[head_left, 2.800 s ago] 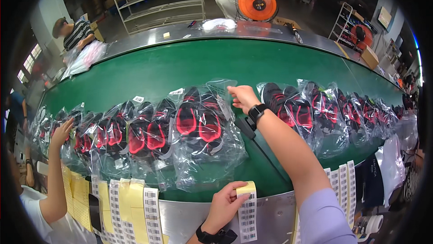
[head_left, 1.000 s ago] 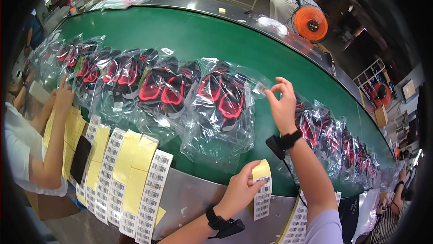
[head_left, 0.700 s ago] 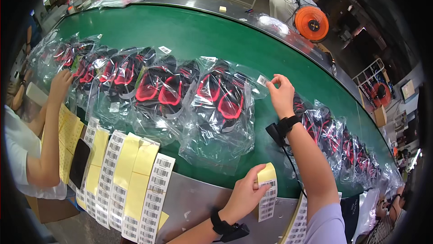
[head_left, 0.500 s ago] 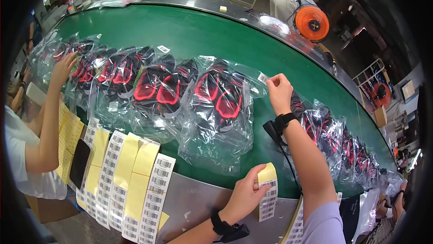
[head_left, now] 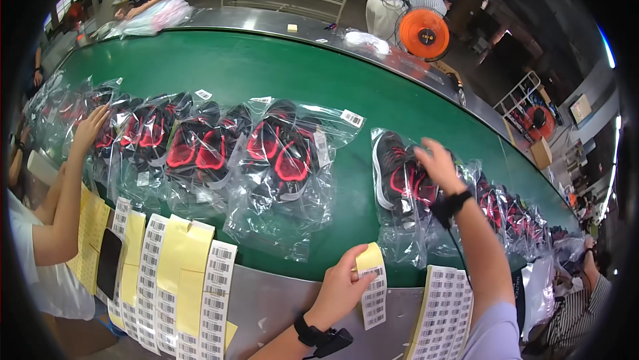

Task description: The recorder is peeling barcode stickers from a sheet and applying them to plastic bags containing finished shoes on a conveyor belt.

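My left hand (head_left: 341, 295) is closed on a short strip of barcode labels (head_left: 374, 297) with yellow backing, above the metal edge. My right hand (head_left: 439, 165), its fingers apart, is over a clear bag of black and red shoes (head_left: 399, 177) on the green belt. To the left lies another bagged pair of shoes (head_left: 286, 150), with a white barcode label (head_left: 351, 118) at the bag's upper right corner. Whether my right fingers touch the plastic is hard to tell.
Long sheets of barcode labels (head_left: 216, 293) hang over the metal edge, beside a dark phone (head_left: 110, 263). More label sheets (head_left: 439, 313) lie at right. A co-worker's hand (head_left: 90, 127) reaches over bagged shoes at left. An orange fan (head_left: 424, 33) stands beyond the belt.
My right hand has left the labelled bag corner and moved to the bag on the right. The view has shifted, and bagged shoes appear further left. My left hand still grips the label strip.
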`<state>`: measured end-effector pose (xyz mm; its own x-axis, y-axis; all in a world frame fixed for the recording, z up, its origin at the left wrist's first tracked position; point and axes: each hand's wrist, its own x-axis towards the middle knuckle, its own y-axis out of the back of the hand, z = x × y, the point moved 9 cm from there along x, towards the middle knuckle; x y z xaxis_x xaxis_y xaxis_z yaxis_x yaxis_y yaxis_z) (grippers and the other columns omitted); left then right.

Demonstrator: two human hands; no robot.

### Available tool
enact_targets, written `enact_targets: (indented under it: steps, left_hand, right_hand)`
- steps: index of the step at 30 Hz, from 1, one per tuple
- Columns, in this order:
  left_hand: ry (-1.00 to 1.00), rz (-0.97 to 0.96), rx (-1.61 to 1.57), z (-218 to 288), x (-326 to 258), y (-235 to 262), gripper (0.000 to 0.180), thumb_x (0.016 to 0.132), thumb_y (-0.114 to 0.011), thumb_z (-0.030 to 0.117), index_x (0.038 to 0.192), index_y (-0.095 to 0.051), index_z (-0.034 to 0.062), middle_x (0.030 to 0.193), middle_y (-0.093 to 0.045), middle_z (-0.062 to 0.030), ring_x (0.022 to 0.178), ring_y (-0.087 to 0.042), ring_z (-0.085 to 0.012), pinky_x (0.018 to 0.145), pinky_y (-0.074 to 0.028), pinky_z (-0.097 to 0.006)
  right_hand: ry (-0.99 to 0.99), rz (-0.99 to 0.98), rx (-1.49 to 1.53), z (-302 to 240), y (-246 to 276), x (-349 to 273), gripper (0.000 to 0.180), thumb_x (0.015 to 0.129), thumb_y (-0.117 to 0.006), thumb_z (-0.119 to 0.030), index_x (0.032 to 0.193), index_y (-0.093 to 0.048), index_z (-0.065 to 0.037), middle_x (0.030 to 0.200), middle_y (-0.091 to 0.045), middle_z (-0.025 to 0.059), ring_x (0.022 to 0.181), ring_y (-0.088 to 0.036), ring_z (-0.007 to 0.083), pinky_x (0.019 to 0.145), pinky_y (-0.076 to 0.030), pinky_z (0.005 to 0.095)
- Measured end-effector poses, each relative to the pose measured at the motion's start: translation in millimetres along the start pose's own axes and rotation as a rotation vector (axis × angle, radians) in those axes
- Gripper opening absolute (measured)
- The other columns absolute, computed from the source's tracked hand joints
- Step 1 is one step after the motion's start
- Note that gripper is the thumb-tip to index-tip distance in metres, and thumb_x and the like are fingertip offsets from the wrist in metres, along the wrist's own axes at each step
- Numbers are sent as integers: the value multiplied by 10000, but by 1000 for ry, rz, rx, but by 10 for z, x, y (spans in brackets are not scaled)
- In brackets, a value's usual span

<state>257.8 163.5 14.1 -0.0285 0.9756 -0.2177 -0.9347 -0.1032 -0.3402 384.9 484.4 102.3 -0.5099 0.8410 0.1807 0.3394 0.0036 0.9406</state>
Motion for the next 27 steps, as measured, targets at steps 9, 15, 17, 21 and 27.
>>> enact_targets:
  steps: [9, 15, 17, 21, 27]
  left_hand:
    - [53, -548, 366, -364, -178, -712, 499, 912, -669, 121, 1383, -518, 61, 804, -604, -37, 675, -568, -115, 654, -481, -291]
    - [88, -299, 242, -280, -41, -580, 413, 917, -672, 67, 1313, -558, 34, 970, -742, -111, 884, -702, -118, 775, -542, -270]
    - [13, -135, 201, -172, 14, -463, 311, 913, -688, 40, 1215, -623, 9, 904, -741, -64, 826, -678, -74, 716, -532, -239]
    - [-22, 69, 143, -105, -6, -133, 216, 924, -678, 11, 1137, -664, -20, 906, -738, -45, 805, -657, -47, 679, -518, -206]
    - [-97, 43, 70, -128, 3, -264, 202, 937, -649, -12, 1137, -662, -34, 950, -738, -60, 839, -663, -60, 709, -523, -203]
  right_hand:
    - [-225, 213, 651, -182, -529, -732, 634, 796, -733, -91, 1384, -499, -50, 1200, -628, 139, 1092, -611, 216, 919, -496, 343]
    - [-146, 20, 1006, -797, -710, -631, 676, 842, -733, -89, 1447, -434, -42, 1299, -563, 153, 1123, -578, 187, 968, -471, 339]
    - [-159, 56, 1125, -685, -513, -731, 641, 870, -713, -78, 1443, -430, -21, 1357, -538, 171, 1172, -562, 194, 994, -456, 334]
    - [-185, -128, 959, -949, -319, -1510, 205, 921, -668, -88, 1086, -675, 33, 1005, -704, 62, 925, -653, 127, 847, -504, 267]
    - [7, -105, 707, -1219, 46, -2286, 139, 828, -721, 21, 965, -701, 21, 897, -678, 117, 785, -654, 210, 696, -512, 305]
